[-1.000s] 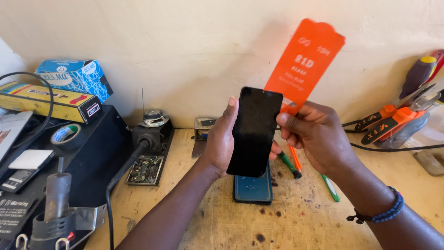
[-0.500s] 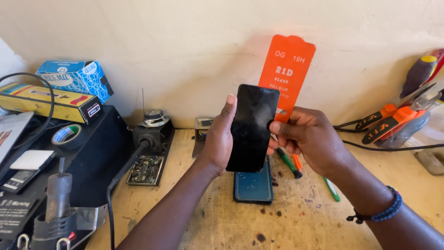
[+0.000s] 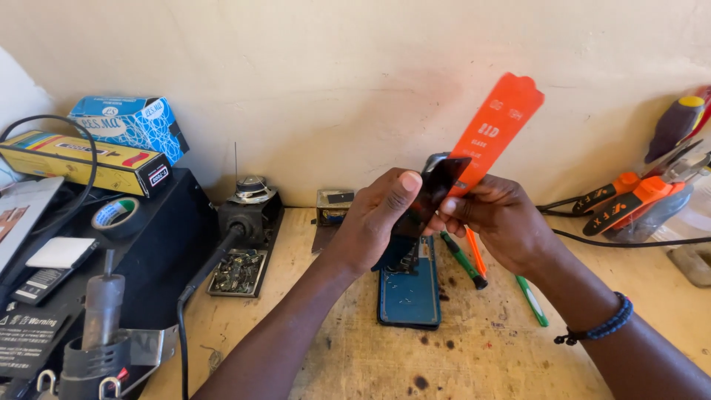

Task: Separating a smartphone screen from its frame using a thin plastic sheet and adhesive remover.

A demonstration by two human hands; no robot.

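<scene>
My left hand [image 3: 370, 226] pinches the dark screen [image 3: 429, 200] by its edge, thumb on top and fingers behind, holding it tilted in the air above the table [image 3: 489, 348]. My right hand [image 3: 503, 222] meets it from the other side, its grip closed on the lower end of the orange card [image 3: 498, 130], which sticks up and leans right, close behind the screen. Whether those fingers also touch the screen I cannot tell.

I see a few risks. The screen is thin and held only at the rim, so a slack pinch could let it drop onto the open phone [image 3: 409, 285] lying straight below, or onto the screwdrivers [image 3: 474, 259] beside it. Squeezing too hard or twisting between both hands could crack it. The card might scrape the glass if the two slide together.

The screen looks black and glossy, a narrow slab with rounded corners, turned nearly edge-on to me, showing faint reflections. Its lower end hides behind my left palm. The card is bright orange with pale print and a notched top.
</scene>
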